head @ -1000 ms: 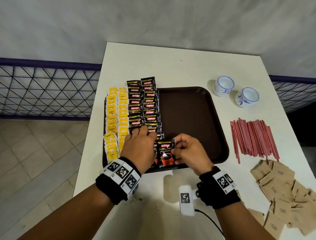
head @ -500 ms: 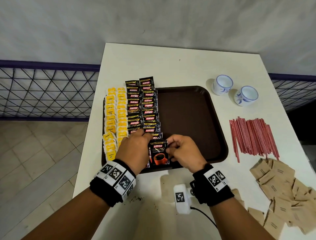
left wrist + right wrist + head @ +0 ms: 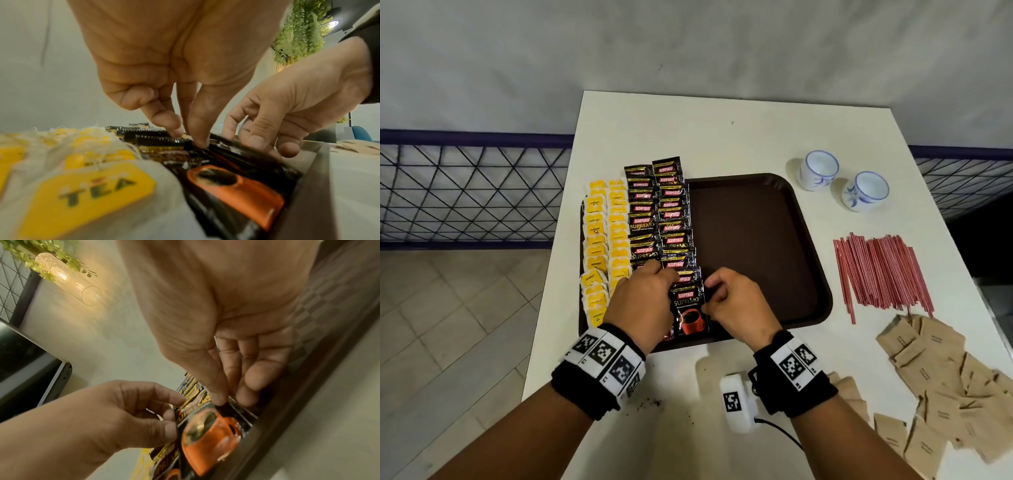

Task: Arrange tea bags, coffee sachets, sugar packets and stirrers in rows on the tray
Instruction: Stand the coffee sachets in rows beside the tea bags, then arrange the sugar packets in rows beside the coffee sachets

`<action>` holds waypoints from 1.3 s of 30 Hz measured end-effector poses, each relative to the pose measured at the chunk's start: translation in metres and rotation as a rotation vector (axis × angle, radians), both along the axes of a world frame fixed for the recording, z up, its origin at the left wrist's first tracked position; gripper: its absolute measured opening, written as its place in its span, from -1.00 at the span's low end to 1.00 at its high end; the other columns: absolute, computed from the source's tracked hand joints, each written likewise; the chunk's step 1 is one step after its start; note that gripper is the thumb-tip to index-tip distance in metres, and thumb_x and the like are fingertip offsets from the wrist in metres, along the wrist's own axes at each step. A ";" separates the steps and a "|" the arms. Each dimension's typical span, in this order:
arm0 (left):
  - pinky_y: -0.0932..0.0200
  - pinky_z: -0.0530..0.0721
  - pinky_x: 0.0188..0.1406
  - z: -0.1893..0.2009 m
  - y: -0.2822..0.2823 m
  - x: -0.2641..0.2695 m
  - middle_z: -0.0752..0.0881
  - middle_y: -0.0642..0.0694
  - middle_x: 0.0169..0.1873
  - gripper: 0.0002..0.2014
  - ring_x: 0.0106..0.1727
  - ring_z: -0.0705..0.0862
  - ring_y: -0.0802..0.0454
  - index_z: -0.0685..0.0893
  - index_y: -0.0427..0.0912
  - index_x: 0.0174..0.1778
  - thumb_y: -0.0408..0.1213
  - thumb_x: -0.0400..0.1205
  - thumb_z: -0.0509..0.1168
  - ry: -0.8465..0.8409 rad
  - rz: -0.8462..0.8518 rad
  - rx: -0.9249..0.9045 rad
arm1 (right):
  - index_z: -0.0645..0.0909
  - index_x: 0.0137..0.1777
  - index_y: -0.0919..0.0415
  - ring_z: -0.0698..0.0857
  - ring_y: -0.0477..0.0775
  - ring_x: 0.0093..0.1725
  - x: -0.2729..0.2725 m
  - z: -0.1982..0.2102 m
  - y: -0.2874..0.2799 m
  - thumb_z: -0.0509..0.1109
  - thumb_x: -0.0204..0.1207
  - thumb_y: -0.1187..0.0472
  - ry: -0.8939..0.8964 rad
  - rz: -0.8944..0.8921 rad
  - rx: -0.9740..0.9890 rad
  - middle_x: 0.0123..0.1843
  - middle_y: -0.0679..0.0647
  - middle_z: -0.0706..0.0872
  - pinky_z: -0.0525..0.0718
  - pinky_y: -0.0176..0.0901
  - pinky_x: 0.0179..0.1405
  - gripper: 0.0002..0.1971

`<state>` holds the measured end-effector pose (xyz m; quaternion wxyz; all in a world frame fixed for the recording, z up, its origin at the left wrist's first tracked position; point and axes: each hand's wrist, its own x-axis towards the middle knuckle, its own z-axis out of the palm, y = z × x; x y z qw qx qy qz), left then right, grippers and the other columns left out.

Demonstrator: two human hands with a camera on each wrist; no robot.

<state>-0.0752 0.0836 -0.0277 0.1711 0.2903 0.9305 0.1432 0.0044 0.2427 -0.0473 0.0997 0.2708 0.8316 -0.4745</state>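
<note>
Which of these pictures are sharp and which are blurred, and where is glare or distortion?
Head view: sharp, evenly lit, wide-angle bend at the railing. Left wrist view: near tea bag and coffee sachet soft. Right wrist view: motion blur, warm glare on a glass cylinder.

Bare tray (image 3: pixel 753 246) floor right of the sachets (image 3: pixel 659 219), wide enough for a hand. Blocked on the left by tea bags (image 3: pixel 604 246) packed against the sachet rows. Off the tray's right rim: cups (image 3: pixel 842 181) far, stirrers (image 3: pixel 880 270) midway, sugar packets (image 3: pixel 941 373) near.
</note>
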 end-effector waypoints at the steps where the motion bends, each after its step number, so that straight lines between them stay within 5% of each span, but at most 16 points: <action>1: -0.04 0.66 0.04 0.002 -0.002 0.000 0.60 -0.05 0.16 -0.58 0.12 0.69 -0.15 0.68 -0.02 0.34 -0.39 0.56 0.39 -0.005 0.012 0.022 | 0.61 0.03 -0.01 0.73 -0.14 -0.30 0.001 0.001 0.001 0.57 0.43 0.32 0.004 -0.007 0.001 -0.33 -0.01 0.76 0.63 -0.27 -0.17 -0.71; 7: -0.01 0.68 -0.12 0.015 -0.006 0.005 0.65 -0.10 0.06 -0.72 -0.03 0.71 -0.17 0.75 -0.10 0.23 -0.35 0.59 0.41 0.007 0.068 0.202 | 0.64 -0.02 -0.01 0.79 0.10 -0.22 0.032 0.013 0.026 0.57 0.47 0.26 0.067 -0.154 0.006 -0.28 0.13 0.75 0.74 -0.05 -0.04 -0.79; 12: 0.10 0.69 -0.13 0.023 0.023 0.042 0.62 0.08 0.02 -0.75 -0.18 0.67 0.05 0.74 0.01 0.17 -0.25 0.58 0.43 -0.098 -0.073 0.318 | 0.68 -0.05 -0.01 0.77 0.03 -0.20 0.100 0.030 0.072 0.58 0.47 0.25 0.069 -0.381 0.050 -0.24 0.05 0.78 0.73 0.03 -0.11 -0.82; 20: 0.08 0.65 0.19 0.015 0.077 0.121 0.51 0.19 0.31 -0.56 0.24 0.63 0.10 0.56 0.14 0.44 0.01 0.63 0.39 -0.234 -0.444 0.166 | 0.67 0.19 0.01 0.70 -0.03 0.03 0.243 0.066 0.182 0.59 0.48 0.05 0.028 -0.676 0.329 0.14 -0.05 0.72 0.63 -0.10 -0.10 -0.69; 25: 0.05 0.17 0.69 0.004 0.114 0.181 0.17 0.13 0.72 -0.42 0.73 0.14 0.03 0.30 0.27 0.63 0.04 0.67 0.29 -0.227 -0.740 0.034 | 0.57 0.41 -0.08 0.49 0.03 0.43 0.308 0.041 0.228 0.55 0.52 0.00 0.047 -0.571 0.464 0.42 -0.06 0.47 0.58 0.19 0.39 -0.53; 28: -0.29 -0.09 0.70 0.003 0.140 0.216 -0.15 0.09 0.77 -0.39 0.78 -0.20 -0.09 0.14 0.31 0.65 -0.08 0.72 0.26 -0.197 -0.923 -0.059 | 0.43 0.57 -0.12 0.26 0.06 0.63 0.328 0.020 0.241 0.48 0.51 -0.18 -0.008 -0.479 0.420 0.65 -0.16 0.27 0.38 0.38 0.55 -0.36; 31: -0.56 -0.23 0.61 -0.006 0.160 0.244 -0.38 0.06 0.74 -0.29 0.74 -0.39 -0.19 -0.01 0.34 0.66 -0.13 0.74 0.27 -0.153 -1.003 -0.147 | 0.17 0.70 -0.24 -0.08 0.05 0.75 0.333 -0.001 0.242 0.34 0.40 -0.48 -0.029 -0.291 0.440 0.76 -0.23 0.02 0.02 0.31 0.63 -0.11; 35: -0.74 -0.18 0.46 -0.029 0.170 0.264 -0.41 -0.07 0.73 -0.18 0.73 -0.37 -0.34 -0.06 0.34 0.70 -0.08 0.67 0.35 -0.074 -1.005 -0.159 | -0.05 0.72 -0.38 -0.32 0.04 0.73 0.318 -0.002 0.243 0.19 0.32 -0.62 -0.044 -0.222 0.569 0.78 -0.26 -0.20 -0.29 0.45 0.56 -0.02; 39: -0.82 -0.21 0.36 -0.034 0.177 0.273 -0.32 -0.10 0.75 -0.18 0.74 -0.25 -0.41 -0.01 0.36 0.69 -0.05 0.64 0.37 -0.028 -1.017 -0.208 | -0.20 0.65 -0.55 -0.29 0.19 0.75 0.305 -0.003 0.245 0.18 0.30 -0.67 -0.119 -0.132 0.558 0.78 -0.25 -0.26 -0.20 0.71 0.53 -0.04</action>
